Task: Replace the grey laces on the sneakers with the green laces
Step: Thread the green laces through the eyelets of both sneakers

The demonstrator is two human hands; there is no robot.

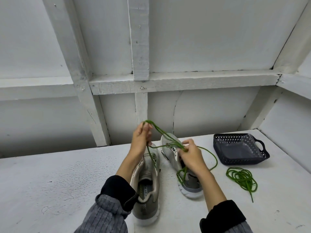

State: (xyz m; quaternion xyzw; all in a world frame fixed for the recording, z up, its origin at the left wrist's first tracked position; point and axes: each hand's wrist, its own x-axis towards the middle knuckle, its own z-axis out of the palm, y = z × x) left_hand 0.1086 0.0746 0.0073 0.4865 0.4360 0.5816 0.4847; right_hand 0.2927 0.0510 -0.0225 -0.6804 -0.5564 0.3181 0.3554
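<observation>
Two grey sneakers (148, 180) stand side by side, a green lace (161, 133) stretched taut above them, another coiled (242, 178) nearby.

On the table (58, 174) in front of you stand two sneakers side by side: the left sneaker (148, 187) nearer you, the right sneaker (175, 158) just beside it. Right of them lies a coiled lace (242, 179), with a basket (239, 148) behind it. Another lace (161, 133) stretches above the sneakers between your left hand (140, 138) and right hand (191, 153).

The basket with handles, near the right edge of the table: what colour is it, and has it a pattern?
Dark navy basket, perforated lattice walls; head view.
</observation>
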